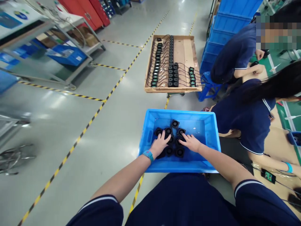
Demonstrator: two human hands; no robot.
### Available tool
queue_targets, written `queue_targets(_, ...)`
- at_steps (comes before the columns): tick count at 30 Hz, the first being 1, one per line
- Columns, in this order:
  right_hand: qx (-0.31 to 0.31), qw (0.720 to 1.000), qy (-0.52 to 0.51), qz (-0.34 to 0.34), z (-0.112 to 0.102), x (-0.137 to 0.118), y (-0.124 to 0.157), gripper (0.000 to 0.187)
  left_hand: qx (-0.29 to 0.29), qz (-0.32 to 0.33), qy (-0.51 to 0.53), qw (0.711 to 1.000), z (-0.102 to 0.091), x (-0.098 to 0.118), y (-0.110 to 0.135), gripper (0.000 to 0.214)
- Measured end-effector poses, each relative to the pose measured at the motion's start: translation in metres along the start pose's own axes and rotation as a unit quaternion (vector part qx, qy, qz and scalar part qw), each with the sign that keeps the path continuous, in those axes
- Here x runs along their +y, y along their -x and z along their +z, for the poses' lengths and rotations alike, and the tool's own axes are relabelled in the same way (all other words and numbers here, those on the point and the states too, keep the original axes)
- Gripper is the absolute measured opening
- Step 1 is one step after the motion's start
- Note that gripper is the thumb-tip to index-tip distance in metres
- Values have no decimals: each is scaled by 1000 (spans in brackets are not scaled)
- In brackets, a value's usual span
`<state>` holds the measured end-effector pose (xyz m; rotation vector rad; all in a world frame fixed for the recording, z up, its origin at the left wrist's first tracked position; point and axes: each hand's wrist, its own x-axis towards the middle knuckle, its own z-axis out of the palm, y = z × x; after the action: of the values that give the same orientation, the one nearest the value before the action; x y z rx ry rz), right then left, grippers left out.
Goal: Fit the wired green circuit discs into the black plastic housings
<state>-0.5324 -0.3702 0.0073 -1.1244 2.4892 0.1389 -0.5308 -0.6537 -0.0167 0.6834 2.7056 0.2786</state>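
Note:
In front of me a blue plastic bin [181, 167] holds several small black square parts [175, 123] with round centres, like little speakers. My left hand [160, 145] reaches in from the left, its fingers stretched and spread over the parts on the bin's left side. My right hand [191, 142] comes in from the right, thumb and forefinger apart, fingertips touching black parts near the middle. Neither hand lifts a part. Some parts are partly hidden under the left hand.
Ahead stands a shallow wooden tray [172, 90] of black parts with cables and green circuit boards. Two co-workers [237, 106] sit at a bench on the right. Stacked blue crates [213, 47] rise behind the tray. A metal cart [56, 75] stands at left, beyond striped floor tape.

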Motion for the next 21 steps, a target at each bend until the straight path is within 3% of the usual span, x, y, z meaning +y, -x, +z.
queue_targets(6,18,1000,-15,-3,3,-2,-7,38,4,28,-21,999,5,2,-7,49)
queue_targets(14,67,995,-48,48,-6,-13,-3,29,10,66,-41,997,10,-4,-9,28)
queue_targets(18,115,985,-69,105,-26,-23,17,25,20,92,-63,994,1,-3,-9,26)
queue_targets(21,149,971,-80,169,-48,-42,50,28,35,131,-81,987,-8,3,-1,25)
